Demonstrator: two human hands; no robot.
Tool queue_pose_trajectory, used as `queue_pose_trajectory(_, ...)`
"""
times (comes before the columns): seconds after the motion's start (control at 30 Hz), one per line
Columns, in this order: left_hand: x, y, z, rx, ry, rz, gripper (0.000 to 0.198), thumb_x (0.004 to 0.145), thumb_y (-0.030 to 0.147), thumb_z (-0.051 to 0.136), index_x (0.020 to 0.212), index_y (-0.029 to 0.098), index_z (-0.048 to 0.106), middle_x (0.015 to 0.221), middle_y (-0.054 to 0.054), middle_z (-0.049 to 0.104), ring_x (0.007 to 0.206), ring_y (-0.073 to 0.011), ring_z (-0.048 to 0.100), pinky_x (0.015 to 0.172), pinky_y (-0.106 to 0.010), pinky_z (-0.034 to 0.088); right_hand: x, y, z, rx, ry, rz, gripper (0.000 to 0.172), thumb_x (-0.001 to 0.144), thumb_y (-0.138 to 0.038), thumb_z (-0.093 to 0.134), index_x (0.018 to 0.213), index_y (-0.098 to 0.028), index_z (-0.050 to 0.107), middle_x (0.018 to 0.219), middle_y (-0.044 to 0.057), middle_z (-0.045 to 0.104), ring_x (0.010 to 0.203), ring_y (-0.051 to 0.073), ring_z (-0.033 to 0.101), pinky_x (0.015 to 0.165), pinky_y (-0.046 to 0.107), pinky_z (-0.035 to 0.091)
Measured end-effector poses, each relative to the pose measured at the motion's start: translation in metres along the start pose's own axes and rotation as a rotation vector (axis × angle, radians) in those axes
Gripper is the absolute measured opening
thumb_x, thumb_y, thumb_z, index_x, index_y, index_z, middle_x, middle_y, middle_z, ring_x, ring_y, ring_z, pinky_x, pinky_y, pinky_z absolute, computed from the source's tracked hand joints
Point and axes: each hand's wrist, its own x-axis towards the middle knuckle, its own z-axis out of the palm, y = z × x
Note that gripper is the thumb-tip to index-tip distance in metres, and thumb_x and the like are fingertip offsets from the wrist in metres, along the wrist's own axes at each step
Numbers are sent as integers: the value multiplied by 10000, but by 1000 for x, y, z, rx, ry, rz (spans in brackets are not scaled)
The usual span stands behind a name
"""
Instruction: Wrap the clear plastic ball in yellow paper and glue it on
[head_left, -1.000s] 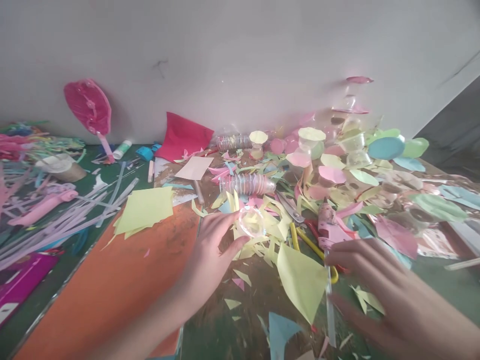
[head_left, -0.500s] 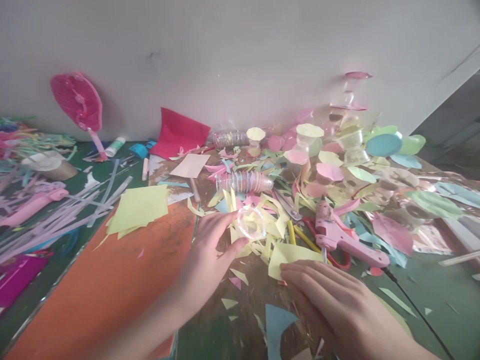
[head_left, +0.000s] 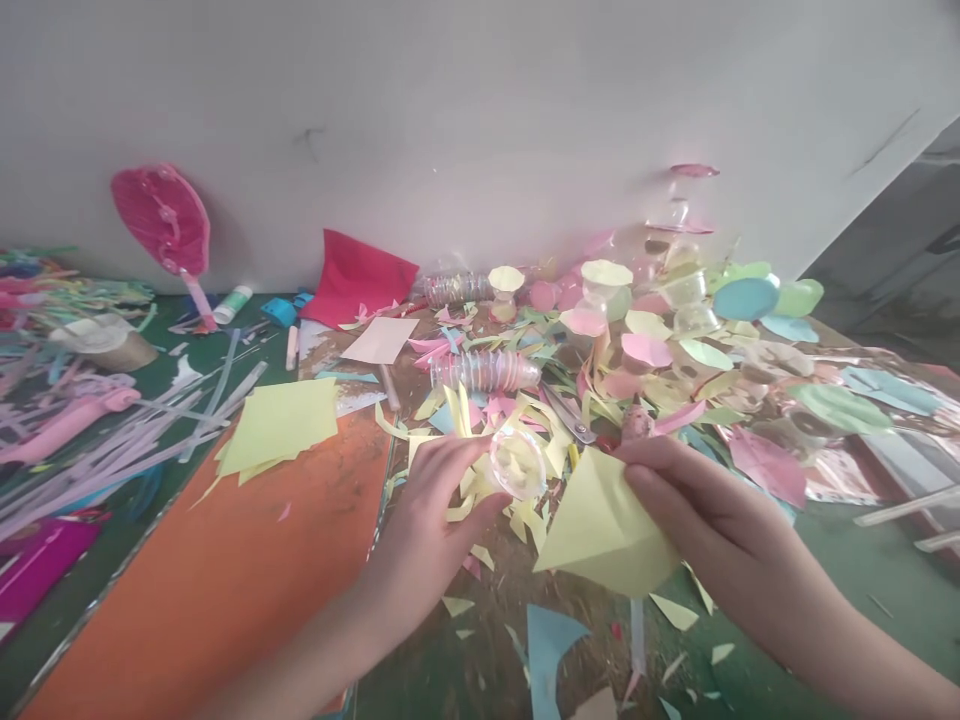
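Observation:
My left hand (head_left: 431, 505) is closed round a small clear plastic cup (head_left: 517, 462), pinched between thumb and fingers just above the table. My right hand (head_left: 709, 510) grips a yellow sheet of paper (head_left: 604, 525), lifted off the table with its pointed corner close beside the cup. Under both hands lies a litter of yellow, pink and blue paper scraps (head_left: 517, 410). The pink glue gun is mostly hidden behind my right hand.
An orange sheet (head_left: 247, 560) covers the near left. Yellow paper squares (head_left: 277, 425), a row of stacked clear cups (head_left: 484, 370), scissors (head_left: 566, 415), a red cloth (head_left: 360, 280) and a pink fan (head_left: 161, 215) lie farther back. Cups topped with coloured paper discs (head_left: 675, 330) crowd the right. Plastic strips (head_left: 112, 440) lie at left.
My right hand has picked the yellow sheet up off the table and brought it toward the cup. My left hand stays on the cup, raised slightly.

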Motion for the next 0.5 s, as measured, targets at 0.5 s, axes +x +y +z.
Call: queue_pose_trajectory(0.5,-6,7,1,-127,-113,-72,485,827,66,556,1223,346,558,1281,-44,506,1281,-281,468,870,-354,596,48,-14,29,-134,-62,-95,198,999,-305,406,883,-237,551,851,28,629,791,182,594,695,296,469)
